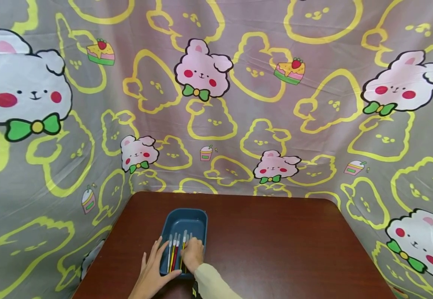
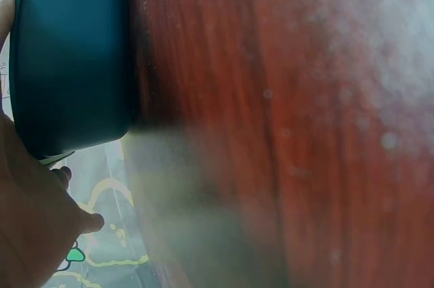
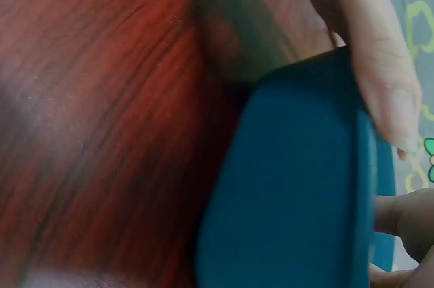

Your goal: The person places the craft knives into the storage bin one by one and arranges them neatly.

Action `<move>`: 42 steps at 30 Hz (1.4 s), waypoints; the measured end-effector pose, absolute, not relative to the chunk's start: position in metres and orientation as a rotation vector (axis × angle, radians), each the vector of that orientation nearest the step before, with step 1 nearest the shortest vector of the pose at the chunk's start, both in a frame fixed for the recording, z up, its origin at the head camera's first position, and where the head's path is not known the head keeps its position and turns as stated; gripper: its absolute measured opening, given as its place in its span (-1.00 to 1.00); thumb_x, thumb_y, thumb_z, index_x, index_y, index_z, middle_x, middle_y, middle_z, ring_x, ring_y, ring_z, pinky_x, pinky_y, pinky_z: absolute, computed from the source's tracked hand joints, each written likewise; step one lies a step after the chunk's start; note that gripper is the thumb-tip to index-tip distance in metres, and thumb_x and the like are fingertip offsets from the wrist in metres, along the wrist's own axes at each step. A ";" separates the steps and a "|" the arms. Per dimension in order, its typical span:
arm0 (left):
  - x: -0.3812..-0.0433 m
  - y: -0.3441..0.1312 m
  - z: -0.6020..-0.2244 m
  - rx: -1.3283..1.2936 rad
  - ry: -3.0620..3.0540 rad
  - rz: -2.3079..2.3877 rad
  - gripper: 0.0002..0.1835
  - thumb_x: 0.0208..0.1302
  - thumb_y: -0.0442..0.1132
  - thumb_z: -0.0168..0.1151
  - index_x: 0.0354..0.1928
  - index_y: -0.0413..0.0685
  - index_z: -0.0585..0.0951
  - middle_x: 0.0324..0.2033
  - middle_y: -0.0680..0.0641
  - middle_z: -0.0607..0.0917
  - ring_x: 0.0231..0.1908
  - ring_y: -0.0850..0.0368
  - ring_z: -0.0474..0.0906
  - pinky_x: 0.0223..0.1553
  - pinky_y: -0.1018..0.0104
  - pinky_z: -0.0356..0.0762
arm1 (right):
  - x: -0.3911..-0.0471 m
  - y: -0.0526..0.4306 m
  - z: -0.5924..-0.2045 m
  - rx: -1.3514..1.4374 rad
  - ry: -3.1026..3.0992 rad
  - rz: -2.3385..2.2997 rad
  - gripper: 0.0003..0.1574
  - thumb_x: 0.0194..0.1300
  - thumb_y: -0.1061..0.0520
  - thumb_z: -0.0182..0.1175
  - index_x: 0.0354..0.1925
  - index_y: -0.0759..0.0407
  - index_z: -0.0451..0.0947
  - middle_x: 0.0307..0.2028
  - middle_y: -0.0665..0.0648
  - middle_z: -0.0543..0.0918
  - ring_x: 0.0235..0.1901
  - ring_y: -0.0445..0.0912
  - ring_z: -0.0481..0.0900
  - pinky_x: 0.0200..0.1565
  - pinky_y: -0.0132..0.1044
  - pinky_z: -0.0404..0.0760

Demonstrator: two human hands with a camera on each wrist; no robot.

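A dark blue tray (image 1: 184,216) lies on the table with several slim, pen-like sticks in it, white, yellow and red among them, with pale translucent tips. My left hand (image 1: 150,272) is spread at the near left corner of the tray, its fingers fairly straight and its thumb (image 3: 393,101) along the near rim. Over the right part of the tray, my right hand (image 1: 193,254) has curled fingers and pinches a yellow and black pen-like stick (image 1: 184,238). The fingertips are partly hidden. In the left wrist view, the tray's outer wall (image 2: 71,57) is beside my left hand.
The brown wooden table (image 1: 276,245) extends to the right of the tray. A grey cloth (image 1: 216,120) printed with white cartoon animals and yellow outlines surrounds the table at the back and both sides. A light sleeve (image 1: 214,282) covers my right forearm.
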State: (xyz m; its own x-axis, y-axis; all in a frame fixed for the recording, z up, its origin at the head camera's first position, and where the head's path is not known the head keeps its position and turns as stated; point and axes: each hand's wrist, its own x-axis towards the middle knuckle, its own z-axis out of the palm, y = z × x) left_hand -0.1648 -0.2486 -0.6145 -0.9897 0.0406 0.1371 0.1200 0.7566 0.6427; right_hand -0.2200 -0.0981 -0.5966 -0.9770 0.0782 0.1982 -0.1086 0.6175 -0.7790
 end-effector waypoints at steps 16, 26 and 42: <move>-0.162 -0.249 -0.616 -0.183 -2.819 -1.029 0.12 0.10 0.29 0.56 0.57 -0.13 0.32 0.60 -0.31 0.08 0.52 -0.57 0.03 0.26 -0.78 -0.14 | -0.204 -0.111 -0.588 -0.074 -2.643 1.289 -0.56 -0.13 0.47 0.53 -0.74 0.18 0.49 -0.66 0.04 0.57 -0.59 -0.13 0.50 -0.55 -0.18 0.56; -0.161 -0.249 -0.612 -0.161 -2.848 -1.020 0.15 0.09 0.32 0.56 0.58 -0.12 0.30 0.61 -0.32 0.05 0.53 -0.57 0.00 0.27 -0.78 -0.16 | -0.208 -0.120 -0.594 -0.068 -2.605 1.110 -0.72 -0.18 0.47 0.50 -0.59 0.28 0.57 -0.59 0.22 0.64 -0.55 0.13 0.69 -0.48 -0.03 0.69; -0.162 -0.249 -0.612 -0.158 -2.833 -1.031 0.13 0.08 0.29 0.58 0.57 -0.10 0.31 0.59 -0.33 0.09 0.54 -0.54 0.01 0.32 -0.75 -0.19 | -0.217 -0.128 -0.609 -0.110 -2.576 0.937 -0.77 -0.19 0.46 0.49 -0.56 0.29 0.63 -0.57 0.28 0.66 -0.52 0.19 0.70 -0.47 0.01 0.70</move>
State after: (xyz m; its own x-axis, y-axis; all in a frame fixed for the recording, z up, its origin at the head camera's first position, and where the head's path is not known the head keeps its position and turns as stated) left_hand -0.1624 -0.2486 -0.6120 -0.9870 0.0560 0.1505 0.1397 0.7619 0.6324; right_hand -0.2166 -0.1284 -0.6086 -0.9188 0.2046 0.3377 -0.0600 0.7729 -0.6317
